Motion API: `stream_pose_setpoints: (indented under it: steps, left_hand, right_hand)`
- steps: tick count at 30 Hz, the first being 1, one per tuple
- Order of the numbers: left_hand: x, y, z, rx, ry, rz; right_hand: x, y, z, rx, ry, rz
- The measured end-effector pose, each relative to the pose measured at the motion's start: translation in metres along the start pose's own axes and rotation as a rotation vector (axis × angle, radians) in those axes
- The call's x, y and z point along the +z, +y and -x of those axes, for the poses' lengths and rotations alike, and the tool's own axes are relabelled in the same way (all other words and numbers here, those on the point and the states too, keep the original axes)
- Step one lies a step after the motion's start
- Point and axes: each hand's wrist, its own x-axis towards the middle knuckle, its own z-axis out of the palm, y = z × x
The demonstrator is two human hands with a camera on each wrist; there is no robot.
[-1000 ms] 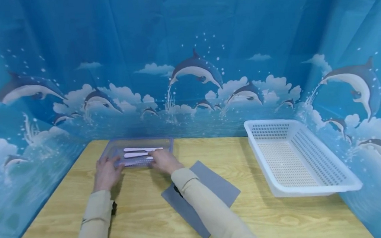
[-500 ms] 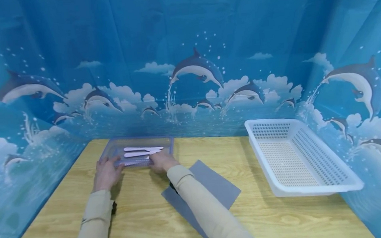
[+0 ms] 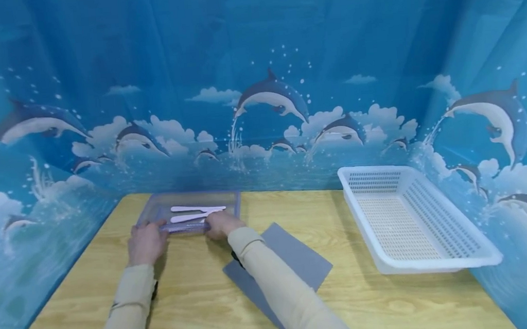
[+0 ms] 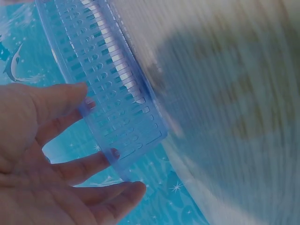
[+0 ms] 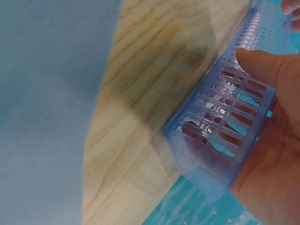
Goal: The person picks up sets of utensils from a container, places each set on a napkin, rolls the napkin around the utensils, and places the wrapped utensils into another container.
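Note:
A translucent purple-blue basket (image 3: pixel 155 210) stands at the table's back left, with pale pink-white utensils (image 3: pixel 187 218) lying in it. My left hand (image 3: pixel 147 243) grips its near left corner; in the left wrist view the thumb and fingers of that hand (image 4: pixel 61 140) pinch the rim of the slotted basket (image 4: pixel 117 112). At the near right part of the basket is my right hand (image 3: pixel 223 224). In the right wrist view the right hand (image 5: pixel 276 126) has its thumb outside the slotted wall (image 5: pixel 220 117) and its other fingers behind it, inside the basket.
A grey sheet (image 3: pixel 298 254) lies on the wooden table (image 3: pixel 200 304), partly under my right forearm. The large white basket (image 3: pixel 377 248) stands at the right. A blue dolphin-print curtain (image 3: pixel 236 58) rises behind and along both sides of the table.
My right hand has let go of the utensils and moved onto the basket's near right wall. The utensils have shifted slightly, and the basket's near side has come a little nearer.

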Motion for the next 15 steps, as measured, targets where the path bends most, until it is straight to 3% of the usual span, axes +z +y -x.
stream_pose_setpoints:
  steps: [15]
  left_hand:
    - [-0.0057, 0.003, -0.0008, -0.033, -0.035, 0.014]
  right_hand:
    - [-0.0005, 0.0012, -0.0036, 0.032, -0.041, -0.031]
